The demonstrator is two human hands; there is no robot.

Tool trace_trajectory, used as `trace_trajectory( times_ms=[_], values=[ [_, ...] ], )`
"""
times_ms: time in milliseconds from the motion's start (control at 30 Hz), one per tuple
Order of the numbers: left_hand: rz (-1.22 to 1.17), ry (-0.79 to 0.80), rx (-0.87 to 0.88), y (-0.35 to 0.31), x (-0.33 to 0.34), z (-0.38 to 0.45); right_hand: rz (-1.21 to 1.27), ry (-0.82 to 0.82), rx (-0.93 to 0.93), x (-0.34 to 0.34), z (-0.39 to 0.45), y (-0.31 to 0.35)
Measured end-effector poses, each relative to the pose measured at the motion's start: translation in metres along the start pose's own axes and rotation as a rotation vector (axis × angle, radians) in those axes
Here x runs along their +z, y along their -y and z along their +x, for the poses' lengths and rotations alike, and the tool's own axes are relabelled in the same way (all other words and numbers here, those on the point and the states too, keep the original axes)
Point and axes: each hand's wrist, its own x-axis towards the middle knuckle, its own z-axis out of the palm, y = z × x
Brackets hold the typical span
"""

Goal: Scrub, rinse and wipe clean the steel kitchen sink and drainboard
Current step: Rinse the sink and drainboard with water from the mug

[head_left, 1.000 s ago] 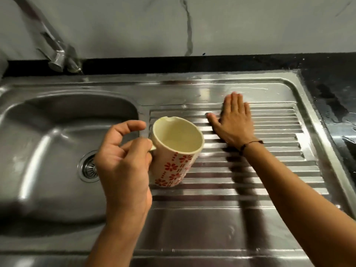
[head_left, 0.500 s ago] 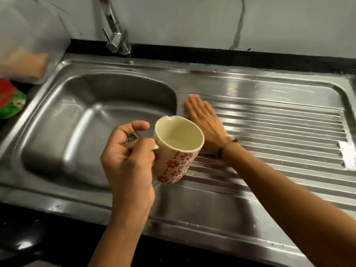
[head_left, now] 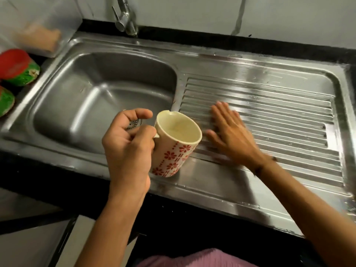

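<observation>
The steel sink bowl (head_left: 92,97) lies at the left, with the ribbed drainboard (head_left: 279,112) to its right. My left hand (head_left: 128,143) grips the handle of a cream mug (head_left: 176,145) with red flowers, held above the bowl's right rim. The mug's rim is chipped at the back. My right hand (head_left: 229,133) lies flat on the drainboard's ribs, fingers straight and blurred by motion. The drain strainer (head_left: 134,123) shows partly behind my left fingers.
A steel tap (head_left: 125,18) stands behind the bowl. At the left sit a clear container (head_left: 38,26) with something brown inside and two red and green round tubs (head_left: 17,68). Black counter (head_left: 289,47) borders the sink; a white wall rises behind.
The view has swung back and left, showing the whole sink. My right hand has slid across the ribs toward the front left of the drainboard. The left hand still holds the mug.
</observation>
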Motion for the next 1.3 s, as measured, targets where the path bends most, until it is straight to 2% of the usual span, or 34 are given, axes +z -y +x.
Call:
trace_trajectory(
  times_ms=[67,133,267,300,333,400,433,533,600,633,700,767,833,867,933,1000,1033,1067,1100,1200,1300],
  values=[
    [-0.017,-0.015,-0.025,0.002,0.0,-0.01,-0.058,0.034,0.144,0.007,-0.04,-0.003],
    [-0.03,-0.028,-0.047,0.004,-0.001,-0.018,-0.124,0.061,0.172,0.018,-0.045,0.013],
    [-0.022,-0.043,-0.062,0.003,-0.006,-0.028,-0.125,0.124,-0.087,0.018,0.003,0.065],
    [-0.014,-0.044,-0.055,0.002,-0.008,-0.031,-0.14,0.201,-0.12,0.021,0.02,0.075],
    [-0.009,-0.048,-0.05,0.0,-0.009,-0.034,-0.092,0.269,-0.149,0.023,0.036,0.085],
    [-0.014,-0.064,-0.04,-0.005,-0.011,-0.039,0.015,0.264,-0.196,0.033,0.06,0.1],
    [-0.016,-0.07,-0.04,-0.007,-0.013,-0.041,0.006,0.271,-0.312,0.034,0.059,0.1],
    [0.012,-0.079,-0.032,-0.01,-0.021,-0.045,0.31,0.271,-0.407,0.013,0.023,0.076],
    [0.026,-0.079,-0.04,-0.012,-0.025,-0.047,0.246,0.202,-0.437,0.009,-0.019,0.049],
    [0.031,-0.085,-0.042,-0.013,-0.029,-0.048,0.22,0.177,-0.536,0.013,-0.033,0.037],
    [0.049,-0.087,-0.057,-0.016,-0.037,-0.049,0.145,0.263,-0.643,0.021,-0.049,0.03],
    [0.052,-0.091,-0.074,-0.018,-0.044,-0.046,0.015,0.301,-0.678,0.036,-0.043,0.049],
    [0.042,-0.112,-0.088,-0.021,-0.054,-0.044,-0.002,0.247,-0.695,0.043,-0.026,0.086],
    [0.038,-0.131,-0.088,-0.023,-0.061,-0.043,0.049,0.262,-0.647,0.037,-0.016,0.11],
    [0.067,-0.161,-0.082,-0.027,-0.073,-0.04,0.104,0.288,-0.74,0.038,0.003,0.138],
    [0.104,-0.192,-0.083,-0.029,-0.086,-0.036,0.106,0.444,-0.754,0.046,0.027,0.166],
    [0.111,-0.211,-0.089,-0.029,-0.094,-0.033,0.173,0.465,-0.75,0.043,0.034,0.185],
    [0.117,-0.225,-0.099,-0.03,-0.101,-0.029,0.34,0.475,-0.665,0.047,0.039,0.195],
    [0.127,-0.224,-0.115,-0.03,-0.108,-0.026,0.27,0.446,-0.658,0.053,0.039,0.196],
    [0.178,-0.12,-0.191,-0.034,-0.136,-0.016,0.058,0.426,-0.751,0.068,0.033,0.182],
    [0.25,0.065,-0.248,-0.04,-0.161,-0.004,0.053,0.367,-0.768,0.074,0.021,0.174]
  ],
)
